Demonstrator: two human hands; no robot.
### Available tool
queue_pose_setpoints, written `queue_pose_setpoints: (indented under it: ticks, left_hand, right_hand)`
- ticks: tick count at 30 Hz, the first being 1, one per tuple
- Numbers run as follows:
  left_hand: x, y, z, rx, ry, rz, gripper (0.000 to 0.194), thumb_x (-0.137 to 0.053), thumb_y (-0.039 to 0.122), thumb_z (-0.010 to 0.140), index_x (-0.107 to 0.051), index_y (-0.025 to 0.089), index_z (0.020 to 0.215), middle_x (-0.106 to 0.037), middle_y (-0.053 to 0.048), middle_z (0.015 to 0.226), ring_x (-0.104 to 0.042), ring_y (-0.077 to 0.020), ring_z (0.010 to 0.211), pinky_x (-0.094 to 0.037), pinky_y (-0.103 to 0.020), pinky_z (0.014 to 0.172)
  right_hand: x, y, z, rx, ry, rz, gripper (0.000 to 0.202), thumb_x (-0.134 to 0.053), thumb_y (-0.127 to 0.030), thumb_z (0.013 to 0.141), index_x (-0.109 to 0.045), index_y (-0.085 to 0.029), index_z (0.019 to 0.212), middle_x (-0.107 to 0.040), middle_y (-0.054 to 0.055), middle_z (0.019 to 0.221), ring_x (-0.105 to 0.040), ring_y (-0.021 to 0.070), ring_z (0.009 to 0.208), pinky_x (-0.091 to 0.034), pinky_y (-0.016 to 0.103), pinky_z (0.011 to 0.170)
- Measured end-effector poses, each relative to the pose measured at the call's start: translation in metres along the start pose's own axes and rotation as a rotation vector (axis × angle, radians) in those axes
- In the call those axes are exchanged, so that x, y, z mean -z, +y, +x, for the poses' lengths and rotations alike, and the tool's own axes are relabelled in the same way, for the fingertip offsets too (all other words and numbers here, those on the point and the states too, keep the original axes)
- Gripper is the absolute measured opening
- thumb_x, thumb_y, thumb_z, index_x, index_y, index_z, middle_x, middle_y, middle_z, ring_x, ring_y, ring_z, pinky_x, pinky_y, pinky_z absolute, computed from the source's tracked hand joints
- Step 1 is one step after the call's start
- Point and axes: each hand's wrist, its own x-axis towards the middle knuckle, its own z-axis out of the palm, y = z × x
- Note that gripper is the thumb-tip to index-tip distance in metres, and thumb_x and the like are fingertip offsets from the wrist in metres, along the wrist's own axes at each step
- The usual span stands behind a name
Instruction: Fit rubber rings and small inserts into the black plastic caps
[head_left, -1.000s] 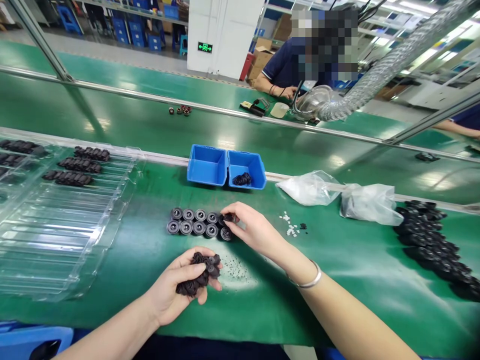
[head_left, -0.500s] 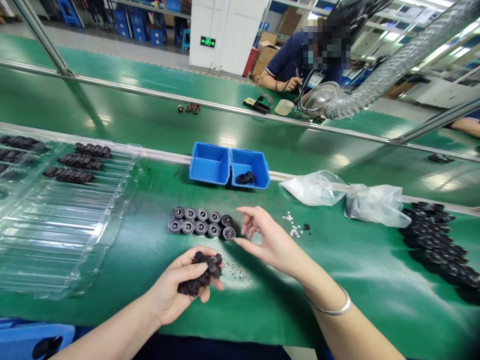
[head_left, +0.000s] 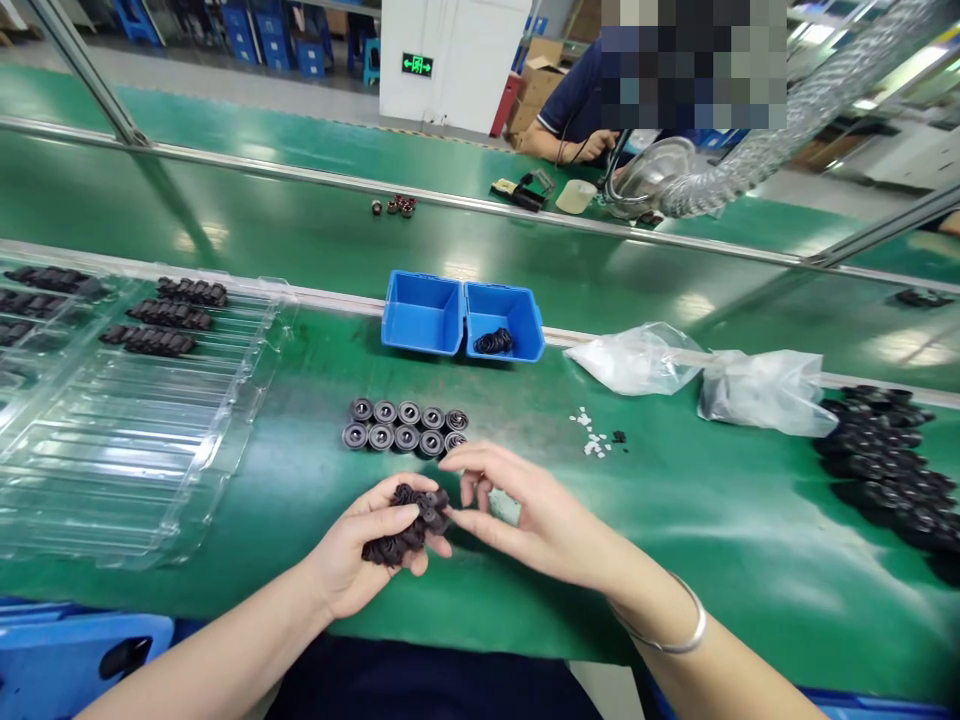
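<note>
Clump (head_left: 409, 537): dark parts in the left hand (head_left: 356, 542), over the worktop (head_left: 300, 500), towards its near edge.
Grip: left fingers and thumb closed round it.
Right hand (head_left: 541, 522): half open, thumb tip at the clump; contact unclear.
Cups (head_left: 406, 438): two rows, mid-worktop.
Bins (head_left: 424, 320): far edge.
Tray (head_left: 127, 440): left end.

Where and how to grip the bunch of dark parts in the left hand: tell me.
The bunch of dark parts is likely best pinched at its right end, from the right: that end juts uncovered past the thumb of the left hand, facing the right hand.
</note>
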Motion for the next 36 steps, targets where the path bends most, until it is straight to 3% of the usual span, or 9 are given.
queue_pose_setpoints:
  ticks: [3, 11, 15, 21, 25, 31, 36]
  left_hand:
    - [0.001, 0.001, -0.001, -0.022, -0.016, 0.008, 0.021, -0.06, 0.021, 0.087, -0.058, 0.018, 0.107, -0.065, -0.008, 0.09, -0.07, -0.0215, 0.079, -0.05, -0.022, 0.054]
    - [0.0, 0.002, -0.004, -0.083, -0.05, 0.067, 0.014, -0.061, 0.022, 0.088, -0.053, 0.019, 0.099, -0.065, -0.008, 0.092, -0.071, -0.0244, 0.084, -0.051, -0.023, 0.056]
    - [-0.002, 0.001, -0.004, -0.072, -0.061, 0.099, 0.013, -0.063, 0.021, 0.086, -0.055, 0.018, 0.096, -0.066, -0.008, 0.09, -0.07, -0.0248, 0.085, -0.051, -0.024, 0.058]
    - [-0.003, 0.001, -0.003, -0.04, -0.069, 0.06, 0.008, -0.06, 0.021, 0.087, -0.056, 0.018, 0.094, -0.067, -0.008, 0.09, -0.069, -0.0212, 0.082, -0.052, -0.024, 0.059]
    - [-0.001, 0.0, -0.002, -0.051, -0.041, 0.018, 0.01, -0.062, 0.022, 0.086, -0.056, 0.018, 0.094, -0.065, -0.007, 0.087, -0.069, -0.021, 0.081, -0.051, -0.022, 0.057]
    - [-0.001, 0.003, 0.0, -0.054, 0.056, -0.035, 0.01, -0.063, 0.021, 0.086, -0.057, 0.017, 0.094, -0.064, -0.007, 0.093, -0.068, -0.0198, 0.084, -0.05, -0.02, 0.058]
    - [-0.001, 0.002, 0.0, -0.026, 0.074, -0.062, 0.016, -0.066, 0.022, 0.084, -0.056, 0.018, 0.095, -0.063, -0.007, 0.094, -0.069, -0.0208, 0.084, -0.05, -0.022, 0.059]
  right_hand:
    - [-0.012, -0.001, 0.0, -0.021, -0.044, 0.067, 0.037, -0.058, -0.027, 0.093, -0.051, -0.026, 0.129, -0.062, 0.006, 0.106, -0.059, 0.0147, 0.08, -0.054, 0.032, 0.077]
    - [-0.034, 0.007, -0.005, 0.0, 0.208, 0.086, 0.03, -0.065, -0.031, 0.089, -0.063, -0.028, 0.119, -0.069, 0.004, 0.095, -0.064, 0.0155, 0.076, -0.054, 0.029, 0.072]
    - [-0.039, 0.009, -0.009, 0.054, 0.281, 0.113, 0.029, -0.068, -0.027, 0.087, -0.064, -0.027, 0.116, -0.067, 0.004, 0.09, -0.063, 0.0158, 0.075, -0.054, 0.031, 0.073]
    - [-0.039, 0.011, -0.008, 0.086, 0.271, 0.14, 0.015, -0.067, -0.028, 0.087, -0.066, -0.023, 0.101, -0.062, 0.004, 0.089, -0.061, 0.0159, 0.076, -0.054, 0.032, 0.072]
    - [-0.031, 0.008, -0.005, 0.173, 0.265, 0.01, 0.014, -0.064, -0.025, 0.09, -0.063, -0.024, 0.104, -0.065, 0.006, 0.098, -0.063, 0.0193, 0.093, -0.054, 0.035, 0.083]
    - [0.005, 0.011, 0.027, 0.06, 0.348, -0.019, 0.012, -0.059, -0.024, 0.092, -0.061, -0.022, 0.103, -0.062, 0.007, 0.101, -0.064, 0.0185, 0.09, -0.056, 0.034, 0.078]
    - [0.019, 0.023, 0.061, 0.165, 0.16, -0.313, 0.017, -0.053, -0.013, 0.091, -0.058, -0.021, 0.105, -0.063, 0.007, 0.101, -0.059, 0.0198, 0.094, -0.052, 0.039, 0.085]
